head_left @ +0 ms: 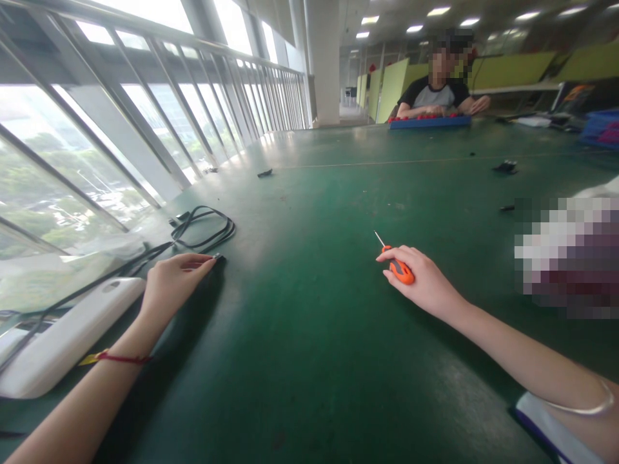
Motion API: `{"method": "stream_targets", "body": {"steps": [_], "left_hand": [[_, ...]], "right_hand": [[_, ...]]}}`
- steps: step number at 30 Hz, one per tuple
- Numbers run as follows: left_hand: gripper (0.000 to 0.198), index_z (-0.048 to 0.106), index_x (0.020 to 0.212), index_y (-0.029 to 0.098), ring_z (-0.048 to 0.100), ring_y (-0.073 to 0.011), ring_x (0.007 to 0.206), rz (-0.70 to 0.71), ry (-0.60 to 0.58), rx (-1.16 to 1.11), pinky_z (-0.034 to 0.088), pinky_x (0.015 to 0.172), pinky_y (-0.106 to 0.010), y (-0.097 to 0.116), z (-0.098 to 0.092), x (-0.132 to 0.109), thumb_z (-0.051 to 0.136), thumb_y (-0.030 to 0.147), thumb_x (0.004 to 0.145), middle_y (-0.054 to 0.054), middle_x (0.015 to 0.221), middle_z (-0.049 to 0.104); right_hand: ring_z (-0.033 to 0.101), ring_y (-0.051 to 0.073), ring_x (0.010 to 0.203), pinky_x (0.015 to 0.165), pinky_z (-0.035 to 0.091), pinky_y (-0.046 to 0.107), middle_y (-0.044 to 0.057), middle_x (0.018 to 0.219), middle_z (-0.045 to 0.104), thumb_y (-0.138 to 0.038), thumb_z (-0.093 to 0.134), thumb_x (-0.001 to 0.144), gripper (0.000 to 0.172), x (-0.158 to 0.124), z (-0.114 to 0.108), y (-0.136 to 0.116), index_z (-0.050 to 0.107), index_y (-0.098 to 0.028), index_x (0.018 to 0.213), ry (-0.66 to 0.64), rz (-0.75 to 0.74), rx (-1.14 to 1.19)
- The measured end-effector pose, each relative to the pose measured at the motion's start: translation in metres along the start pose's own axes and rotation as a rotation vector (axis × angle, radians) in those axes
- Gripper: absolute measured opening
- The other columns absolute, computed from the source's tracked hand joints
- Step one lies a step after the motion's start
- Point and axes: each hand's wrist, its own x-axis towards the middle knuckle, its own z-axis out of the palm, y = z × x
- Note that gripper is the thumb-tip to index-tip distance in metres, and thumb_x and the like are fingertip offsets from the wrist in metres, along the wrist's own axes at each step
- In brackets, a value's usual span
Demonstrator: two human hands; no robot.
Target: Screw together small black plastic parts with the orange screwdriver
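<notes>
Head-worn view, facing forward and down, green tabletop close below

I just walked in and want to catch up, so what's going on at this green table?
A person is at the green table with both bare hands over it. The right hand holds an orange-handled screwdriver, its tip pointing away from them. The left hand has a small dark piece at its fingertips, too small to identify. Screwdriver and piece are apart. Near the left hand lie a looped dark cable and a long white object. Across the table, another person is behind a blue tray.
</notes>
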Motion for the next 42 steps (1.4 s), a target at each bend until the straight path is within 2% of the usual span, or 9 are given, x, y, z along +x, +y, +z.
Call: {"method": "stream_targets", "body": {"steps": [6, 12, 19, 24, 28, 33, 37, 42], "left_hand": [[0.035, 0.072, 0.100, 0.019, 0.068, -0.0179, 0.089, 0.034, -0.008, -0.037, 0.045, 0.077, -0.020, 0.002, 0.001, -0.003, 0.064, 0.043, 0.075, -0.001, 0.089, 0.075], [0.034, 0.073, 0.099, 0.019, 0.068, -0.0177, 0.084, 0.035, 0.032, 0.016, 0.044, 0.075, -0.020, 0.011, -0.001, -0.009, 0.061, 0.043, 0.078, 0.000, 0.080, 0.072], [0.033, 0.073, 0.095, 0.018, 0.068, -0.0183, 0.085, 0.072, 0.040, 0.035, 0.043, 0.078, -0.021, 0.011, 0.000, -0.008, 0.061, 0.044, 0.078, -0.002, 0.083, 0.073], [0.036, 0.073, 0.096, 0.019, 0.066, -0.0189, 0.084, 0.060, 0.010, 0.017, 0.042, 0.073, -0.021, 0.008, 0.000, -0.005, 0.062, 0.047, 0.076, -0.002, 0.084, 0.072], [0.039, 0.073, 0.098, 0.020, 0.062, -0.0186, 0.075, -0.004, -0.030, 0.021, 0.039, 0.066, -0.021, 0.008, -0.003, -0.002, 0.063, 0.049, 0.074, 0.000, 0.074, 0.069], [0.042, 0.073, 0.097, 0.015, 0.053, -0.0137, 0.059, -0.032, -0.134, -0.163, 0.036, 0.057, -0.021, 0.013, -0.002, 0.000, 0.066, 0.047, 0.070, 0.001, 0.067, 0.067], [0.043, 0.075, 0.091, 0.016, 0.055, -0.0147, 0.057, 0.098, -0.215, -0.225, 0.039, 0.056, -0.023, 0.037, 0.012, -0.003, 0.068, 0.051, 0.066, 0.000, 0.065, 0.069], [0.028, 0.075, 0.081, 0.019, 0.063, -0.0188, 0.073, 0.418, -0.290, -0.224, 0.047, 0.070, -0.028, 0.101, 0.048, -0.022, 0.064, 0.043, 0.074, -0.004, 0.079, 0.073]], "right_hand": [[0.057, 0.023, 0.086, 0.084, 0.045, 0.043, 0.004, 0.092, 0.064, -0.019, 0.057, 0.081, 0.018, 0.000, 0.000, 0.000, 0.062, -0.023, 0.097, 0.003, -0.004, -0.003], [0.057, 0.023, 0.086, 0.083, 0.045, 0.042, 0.005, 0.093, 0.064, -0.019, 0.057, 0.081, 0.018, 0.000, 0.000, -0.001, 0.063, -0.022, 0.097, -0.003, -0.001, -0.003], [0.057, 0.023, 0.085, 0.083, 0.045, 0.042, 0.004, 0.092, 0.063, -0.020, 0.057, 0.081, 0.018, 0.000, 0.000, 0.000, 0.063, -0.023, 0.098, -0.005, -0.001, -0.009], [0.057, 0.023, 0.086, 0.083, 0.045, 0.042, 0.004, 0.093, 0.063, -0.020, 0.057, 0.081, 0.018, 0.000, 0.001, 0.001, 0.062, -0.024, 0.098, -0.004, -0.005, -0.020], [0.057, 0.023, 0.087, 0.083, 0.045, 0.042, 0.005, 0.093, 0.063, -0.020, 0.057, 0.081, 0.019, 0.000, 0.000, 0.000, 0.063, -0.023, 0.098, -0.011, 0.002, -0.017], [0.057, 0.023, 0.087, 0.083, 0.046, 0.042, 0.005, 0.093, 0.064, -0.020, 0.057, 0.081, 0.018, 0.000, -0.001, -0.003, 0.063, -0.022, 0.098, -0.009, 0.015, -0.013], [0.058, 0.024, 0.088, 0.083, 0.047, 0.043, 0.005, 0.095, 0.065, -0.023, 0.057, 0.081, 0.018, 0.000, -0.001, -0.003, 0.063, -0.023, 0.098, 0.005, 0.011, -0.013], [0.061, 0.024, 0.090, 0.084, 0.048, 0.043, 0.005, 0.097, 0.067, -0.028, 0.058, 0.083, 0.016, -0.001, 0.000, -0.003, 0.062, -0.025, 0.099, 0.032, -0.005, 0.001]]}}
